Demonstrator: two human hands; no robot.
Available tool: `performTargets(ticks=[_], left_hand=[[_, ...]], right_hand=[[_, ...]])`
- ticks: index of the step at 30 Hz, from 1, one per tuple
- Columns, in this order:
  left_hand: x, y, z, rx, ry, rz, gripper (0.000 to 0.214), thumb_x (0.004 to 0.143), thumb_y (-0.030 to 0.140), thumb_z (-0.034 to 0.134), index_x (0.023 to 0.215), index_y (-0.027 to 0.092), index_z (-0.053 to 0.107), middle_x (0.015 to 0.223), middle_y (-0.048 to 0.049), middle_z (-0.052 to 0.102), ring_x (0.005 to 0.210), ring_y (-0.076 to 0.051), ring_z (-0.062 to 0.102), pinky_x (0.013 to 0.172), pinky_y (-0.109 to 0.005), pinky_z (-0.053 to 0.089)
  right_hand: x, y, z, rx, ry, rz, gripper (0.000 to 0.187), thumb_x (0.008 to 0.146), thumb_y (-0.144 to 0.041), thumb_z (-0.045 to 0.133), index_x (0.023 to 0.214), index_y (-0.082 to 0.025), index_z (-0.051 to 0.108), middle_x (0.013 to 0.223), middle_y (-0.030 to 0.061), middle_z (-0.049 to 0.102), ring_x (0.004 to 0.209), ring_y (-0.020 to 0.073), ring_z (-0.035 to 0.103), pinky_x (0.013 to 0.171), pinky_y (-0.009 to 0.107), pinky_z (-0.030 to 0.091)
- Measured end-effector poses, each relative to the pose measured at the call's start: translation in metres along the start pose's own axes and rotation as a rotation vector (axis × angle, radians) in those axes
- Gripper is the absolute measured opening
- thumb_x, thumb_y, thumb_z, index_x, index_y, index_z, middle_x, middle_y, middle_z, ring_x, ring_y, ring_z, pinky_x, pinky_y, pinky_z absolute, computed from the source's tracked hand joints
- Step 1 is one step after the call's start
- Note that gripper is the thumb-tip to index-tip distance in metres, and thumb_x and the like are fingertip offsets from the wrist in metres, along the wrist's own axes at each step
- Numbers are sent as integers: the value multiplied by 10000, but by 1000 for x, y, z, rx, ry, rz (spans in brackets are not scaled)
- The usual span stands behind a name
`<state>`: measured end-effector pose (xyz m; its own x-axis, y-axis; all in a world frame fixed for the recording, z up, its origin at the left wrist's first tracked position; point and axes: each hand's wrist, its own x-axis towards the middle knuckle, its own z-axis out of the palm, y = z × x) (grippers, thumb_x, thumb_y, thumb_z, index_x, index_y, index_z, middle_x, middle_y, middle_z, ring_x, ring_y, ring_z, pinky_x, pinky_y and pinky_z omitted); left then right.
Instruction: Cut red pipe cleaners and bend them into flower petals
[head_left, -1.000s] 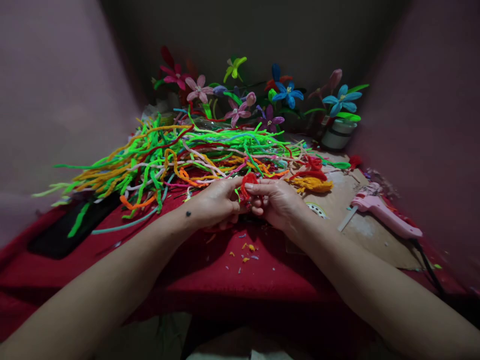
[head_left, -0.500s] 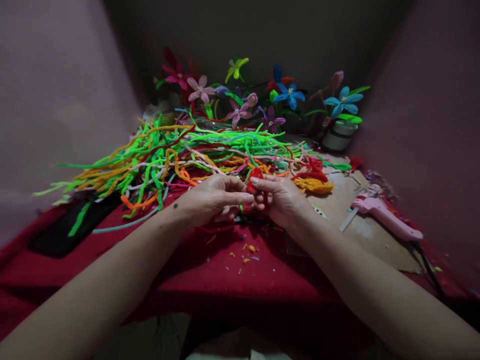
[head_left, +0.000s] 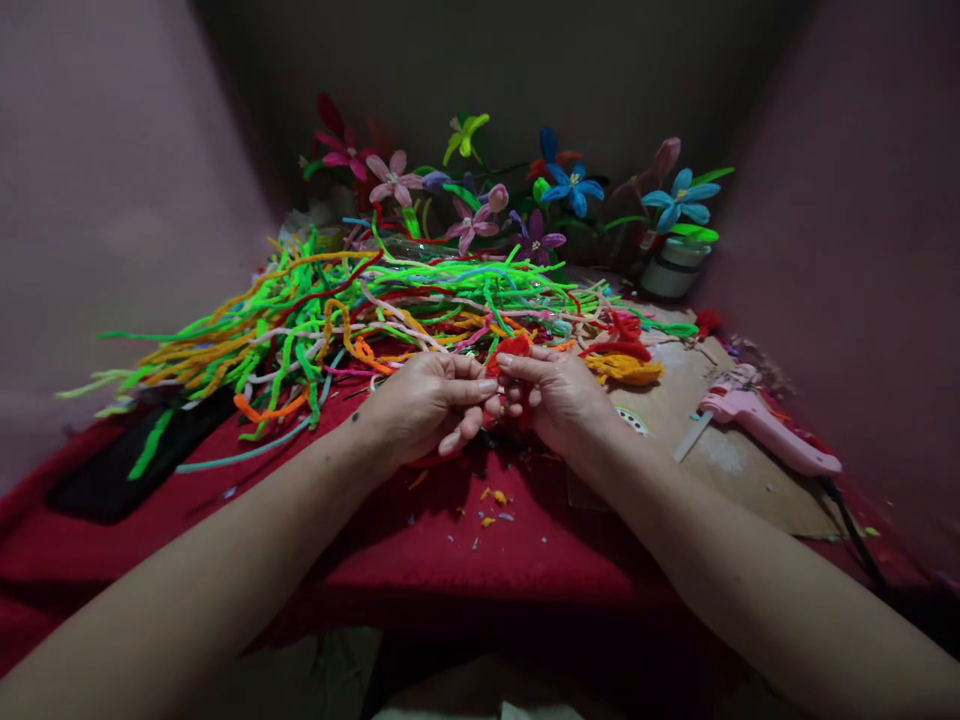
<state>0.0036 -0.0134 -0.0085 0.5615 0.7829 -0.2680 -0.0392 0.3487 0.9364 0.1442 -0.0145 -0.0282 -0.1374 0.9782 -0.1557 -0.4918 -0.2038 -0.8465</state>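
Between my two hands, above the front of the red cloth, is a bent red pipe cleaner piece [head_left: 514,347]. My right hand [head_left: 564,395] pinches it between thumb and fingers. My left hand [head_left: 431,400] meets it from the other side, thumb and forefinger pressed together at its lower edge, the other fingers loosely curled below. Fingers cover most of the piece's lower part. Just beyond the hands lies a heap of pipe cleaners [head_left: 300,320] in green, orange, white and red. Beside my right hand rests a yellow-orange pipe cleaner bundle [head_left: 626,369].
A pink glue gun [head_left: 772,430] lies on a cardboard sheet [head_left: 724,480] at the right, its cord running off the front. Pipe cleaner flowers [head_left: 574,190] stand along the back, near a whitish jar [head_left: 675,268]. A black flat object [head_left: 127,470] lies left. Scraps dot the red cloth [head_left: 420,545].
The fingers of my left hand have shifted and its lower fingers have dropped slightly. My right hand keeps its pinch on the red piece. The whole view has moved slightly.
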Motion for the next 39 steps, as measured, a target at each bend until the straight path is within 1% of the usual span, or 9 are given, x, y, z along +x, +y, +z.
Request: performTargets(ticks=[2, 7, 10, 17, 21, 28, 31, 34, 39], left_hand=[[0, 0, 2, 25, 31, 18, 112, 765, 168, 567, 673, 138, 510, 365, 35, 513, 214, -62, 360, 252, -158, 249], [-1, -2, 7, 276, 189, 90, 113, 790, 169, 544, 684, 153, 507, 360, 43, 522, 212, -62, 356, 242, -150, 245], [-2, -1, 5, 242, 131, 110, 120, 793, 197, 554, 691, 155, 507, 371, 37, 537, 216, -69, 368, 246, -155, 253], [-1, 0, 2, 167, 47, 66, 102, 809, 176, 537, 717, 137, 514, 384, 33, 538, 231, -60, 389, 257, -140, 260], [-1, -1, 3, 244, 73, 39, 107, 812, 163, 525, 710, 128, 520, 367, 30, 526, 217, -56, 363, 244, -137, 239], [1, -2, 6, 86, 64, 67, 99, 793, 155, 547, 729, 140, 472, 406, 38, 548, 232, -66, 407, 255, -147, 291], [1, -4, 4, 126, 99, 142, 161, 772, 207, 605, 847, 156, 473, 461, 41, 587, 263, -82, 452, 267, -151, 321], [-1, -5, 5, 212, 129, 216, 266, 756, 268, 641, 947, 181, 477, 470, 51, 589, 287, -94, 471, 279, -158, 344], [-3, -5, 9, 243, 196, 238, 139, 781, 255, 606, 768, 159, 506, 439, 44, 558, 270, -71, 438, 272, -146, 319]], right_hand=[[1, 1, 0, -5, 17, -9, 107, 669, -103, 617, 631, -142, 525, 446, -18, 543, 348, 102, 511, 310, 182, 354], [1, 3, -2, 40, 11, 4, 124, 650, -88, 638, 631, -135, 524, 487, -17, 557, 352, 79, 482, 326, 184, 369], [0, 1, -2, 62, -26, 26, 114, 668, -102, 633, 638, -134, 527, 498, -14, 549, 373, 81, 485, 343, 187, 379], [-1, 1, 2, 94, 33, 140, 107, 687, -98, 559, 600, -143, 515, 423, -26, 486, 354, 73, 451, 355, 181, 377], [0, 4, 1, 50, -10, 71, 132, 621, -105, 601, 538, -143, 506, 407, -29, 482, 331, 73, 439, 336, 190, 371], [-1, 1, 2, 58, 38, 92, 117, 592, -99, 582, 508, -136, 510, 394, -31, 473, 337, 62, 423, 329, 180, 343], [2, 2, -1, 115, 35, 73, 107, 562, -68, 564, 511, -137, 501, 424, -39, 488, 345, 42, 400, 346, 174, 356], [4, 5, -4, 46, 0, -17, 106, 567, -83, 583, 527, -147, 509, 409, -58, 464, 330, 51, 392, 327, 181, 345], [1, 5, -3, -90, -36, -139, 67, 589, -99, 585, 611, -154, 554, 434, -52, 518, 347, 76, 452, 329, 185, 364]])
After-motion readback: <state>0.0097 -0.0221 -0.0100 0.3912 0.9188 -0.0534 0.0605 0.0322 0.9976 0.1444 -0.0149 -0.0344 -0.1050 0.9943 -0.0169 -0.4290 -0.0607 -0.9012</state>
